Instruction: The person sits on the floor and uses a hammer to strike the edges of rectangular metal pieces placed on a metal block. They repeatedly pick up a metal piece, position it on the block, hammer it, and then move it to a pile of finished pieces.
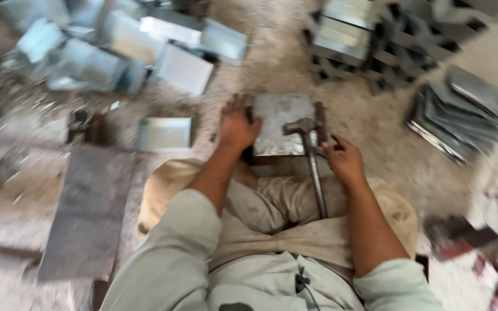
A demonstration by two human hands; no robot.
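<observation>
A square grey metal sheet lies flat on a low block in front of my knees. My left hand rests on its left edge, fingers curled over the sheet. A hammer lies with its head on the sheet's right part and its long handle running down toward my lap. My right hand sits just right of the handle, fingers loosely bent, close to it but not wrapped around it. The picture is motion-blurred.
Bent shiny metal boxes are heaped at the upper left, with one piece lying apart. Stacked flat sheets sit at the right, formed pieces at the top. A dark plate lies on the left.
</observation>
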